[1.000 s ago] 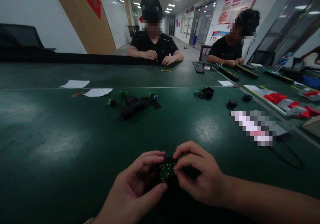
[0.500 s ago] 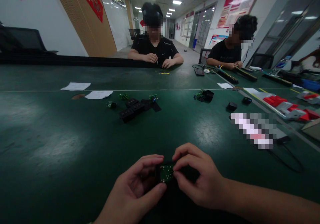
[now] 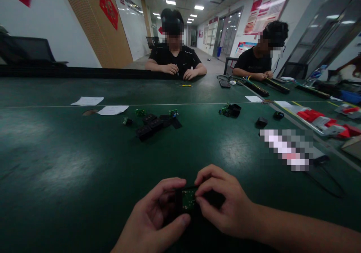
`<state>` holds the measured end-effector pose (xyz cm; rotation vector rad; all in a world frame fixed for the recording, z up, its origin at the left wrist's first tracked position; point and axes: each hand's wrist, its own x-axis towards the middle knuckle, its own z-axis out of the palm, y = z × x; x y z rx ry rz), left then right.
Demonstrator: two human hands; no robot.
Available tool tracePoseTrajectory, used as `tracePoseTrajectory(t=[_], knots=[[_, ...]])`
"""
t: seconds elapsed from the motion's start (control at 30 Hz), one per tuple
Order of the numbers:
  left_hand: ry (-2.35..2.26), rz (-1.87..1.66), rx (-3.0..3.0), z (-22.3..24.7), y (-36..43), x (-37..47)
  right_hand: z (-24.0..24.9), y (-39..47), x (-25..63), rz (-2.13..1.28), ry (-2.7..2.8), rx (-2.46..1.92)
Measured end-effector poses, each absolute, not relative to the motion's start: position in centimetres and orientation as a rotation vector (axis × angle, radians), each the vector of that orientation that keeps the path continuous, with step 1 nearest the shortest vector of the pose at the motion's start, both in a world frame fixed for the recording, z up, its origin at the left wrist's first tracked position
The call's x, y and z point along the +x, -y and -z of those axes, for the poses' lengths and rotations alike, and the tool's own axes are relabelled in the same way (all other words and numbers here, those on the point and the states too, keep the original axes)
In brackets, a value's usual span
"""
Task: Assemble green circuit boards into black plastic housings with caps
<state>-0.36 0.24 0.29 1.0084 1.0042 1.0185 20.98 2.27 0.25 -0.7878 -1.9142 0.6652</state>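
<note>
Low in the view, close to the table's near side, my left hand point(image 3: 158, 215) curves around a small black case point(image 3: 178, 196), fingers behind it and thumb in front. A green circuit board point(image 3: 188, 200) with small solder points lies in or against the case, its face toward me; how deep it sits I cannot tell. My right hand point(image 3: 225, 198) is closed in a pinch, thumb and forefinger at the board's right edge. Those fingertips hide that edge, and the case's underside is in shadow.
Black cases point(image 3: 152, 127) and loose boards point(image 3: 140, 112) lie mid-table on the green table top point(image 3: 107, 162), with another black-and-green pile point(image 3: 233, 110) to the right. A blurred-out device point(image 3: 318, 155) trails a cable. Two people point(image 3: 175, 59) sit opposite, working at the far side.
My left thumb has shifted slightly right and down along the case. The right hand keeps its pinch at the board's edge. The whole view has tipped a little.
</note>
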Motion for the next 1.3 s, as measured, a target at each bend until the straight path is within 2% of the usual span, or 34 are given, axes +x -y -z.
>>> tracePoseTrajectory(t=[0.6, 0.97, 1.3], knots=[[-1.01, -1.121, 1.0, -0.7, -0.1, 0.1, -0.5, -2.2, 21.1, -0.625, 1.903, -0.759], [-0.922, -1.074, 1.068, 2.0, -1.1, -1.0, -0.3, -2.3, 21.0, -0.612, 1.896, -0.732], [-0.925, -1.08, 1.068, 0.1, -1.0, -0.5, -0.7, -2.1, 21.2, -0.612, 1.895, -0.75]])
